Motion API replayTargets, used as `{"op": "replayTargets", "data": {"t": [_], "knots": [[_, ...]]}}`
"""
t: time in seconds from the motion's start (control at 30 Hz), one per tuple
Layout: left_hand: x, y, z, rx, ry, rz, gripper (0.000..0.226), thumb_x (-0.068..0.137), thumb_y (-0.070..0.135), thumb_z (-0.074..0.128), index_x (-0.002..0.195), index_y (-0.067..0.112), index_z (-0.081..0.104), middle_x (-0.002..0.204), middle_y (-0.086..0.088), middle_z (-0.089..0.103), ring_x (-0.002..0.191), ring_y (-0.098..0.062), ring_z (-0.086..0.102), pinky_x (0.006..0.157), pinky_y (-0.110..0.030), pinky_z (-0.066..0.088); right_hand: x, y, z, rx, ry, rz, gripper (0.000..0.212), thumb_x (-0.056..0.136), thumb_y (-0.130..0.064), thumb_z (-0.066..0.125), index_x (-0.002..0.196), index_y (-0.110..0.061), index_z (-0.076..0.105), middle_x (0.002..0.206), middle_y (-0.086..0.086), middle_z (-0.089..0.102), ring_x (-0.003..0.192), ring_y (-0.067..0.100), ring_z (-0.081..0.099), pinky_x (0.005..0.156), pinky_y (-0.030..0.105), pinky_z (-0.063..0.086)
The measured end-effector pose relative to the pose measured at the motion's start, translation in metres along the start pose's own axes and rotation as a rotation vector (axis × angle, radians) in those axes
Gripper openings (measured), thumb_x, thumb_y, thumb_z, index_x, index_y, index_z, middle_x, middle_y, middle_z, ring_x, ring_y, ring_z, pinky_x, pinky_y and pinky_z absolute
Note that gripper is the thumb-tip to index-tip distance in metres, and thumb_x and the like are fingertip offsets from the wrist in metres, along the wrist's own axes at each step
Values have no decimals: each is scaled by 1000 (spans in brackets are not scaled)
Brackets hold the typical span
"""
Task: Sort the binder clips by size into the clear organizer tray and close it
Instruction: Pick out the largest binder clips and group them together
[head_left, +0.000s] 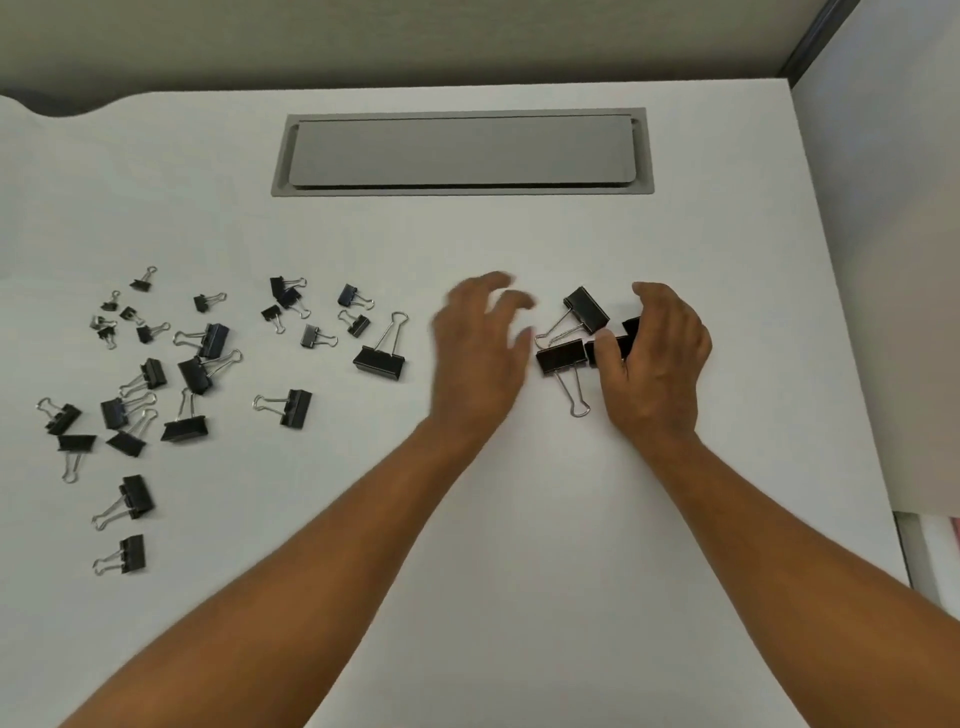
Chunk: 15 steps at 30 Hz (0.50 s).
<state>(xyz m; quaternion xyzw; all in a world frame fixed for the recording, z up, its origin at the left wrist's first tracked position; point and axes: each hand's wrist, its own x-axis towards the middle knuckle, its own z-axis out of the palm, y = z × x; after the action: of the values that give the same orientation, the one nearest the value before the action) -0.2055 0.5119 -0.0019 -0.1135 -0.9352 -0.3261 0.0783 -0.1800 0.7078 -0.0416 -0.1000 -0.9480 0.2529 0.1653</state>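
On white desk (519, 519): large binder clips (587, 310) clustered by right hand (657, 358), fingers curled round one clip (grip partly hidden). Left hand (480, 353) blurred, fingers spread, empty. Smaller clips (197, 374) scattered left. Organizer tray unseen. Clips light, stiff, springy; best pinched by black body, wire handles slippery.

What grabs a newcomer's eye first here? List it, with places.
Two bare forearms reach to mid-table: the right hand curls over large black binder clips, the left hand, blurred, is spread open beside them. Smaller clips scatter across the left of the white table, and a grey cable hatch sits behind.
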Motion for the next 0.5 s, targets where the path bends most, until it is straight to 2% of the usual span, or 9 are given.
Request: {"op": "replayTargets", "data": {"t": [0.07, 0.13, 0.23, 0.33, 0.43, 0.5], "knots": [[-23, -25, -21, 145, 73, -151, 33, 89, 25, 74, 121, 26, 66, 148, -5, 47, 139, -31, 39, 103, -47, 35, 0, 1, 0, 8, -1, -3, 53, 96, -39, 52, 143, -15, 46, 142, 2, 52, 131, 29, 48, 114, 45, 31], [-40, -48, -36, 267, 51, -303, 41, 88, 32, 74, 127, 25, 62, 151, -9, 41, 140, -34, 34, 102, -51, 34, 0, 0, -1, 21, -2, 2, 53, 97, -40, 52, 143, -15, 47, 142, 2, 52, 132, 29, 47, 115, 45, 31], [-48, -69, -47, 330, 29, -371, 42, 92, 33, 73, 130, 20, 61, 147, -11, 45, 134, -36, 40, 101, -54, 40, -1, -2, -3, 71, 4, 25, 51, 98, -38, 48, 143, -15, 47, 142, 2, 52, 132, 27, 47, 116, 44, 29], [-49, -71, -49, 131, 45, -312, 33, 95, 17, 70, 128, 19, 65, 138, -6, 54, 125, -30, 46, 102, -46, 47, -2, 0, -6, 201, 49, 59, 46, 100, -29, 41, 143, -13, 49, 143, 1, 53, 132, 23, 48, 118, 39, 30], [-50, -46, -46, -4, 137, -190, 29, 92, 13, 73, 121, 16, 67, 129, -3, 57, 119, -26, 52, 100, -27, 42, -2, 2, -7, 408, 82, 96, 46, 98, -19, 38, 142, -8, 50, 141, 4, 54, 130, 20, 49, 115, 38, 37], [-46, -17, -38, -74, 159, -35, 28, 91, 11, 75, 118, 11, 68, 128, -8, 58, 118, -26, 57, 102, -27, 42, 0, 2, -9, 557, 127, 164, 50, 94, -19, 37, 138, -3, 52, 137, 7, 56, 129, 18, 52, 115, 34, 40]]}}
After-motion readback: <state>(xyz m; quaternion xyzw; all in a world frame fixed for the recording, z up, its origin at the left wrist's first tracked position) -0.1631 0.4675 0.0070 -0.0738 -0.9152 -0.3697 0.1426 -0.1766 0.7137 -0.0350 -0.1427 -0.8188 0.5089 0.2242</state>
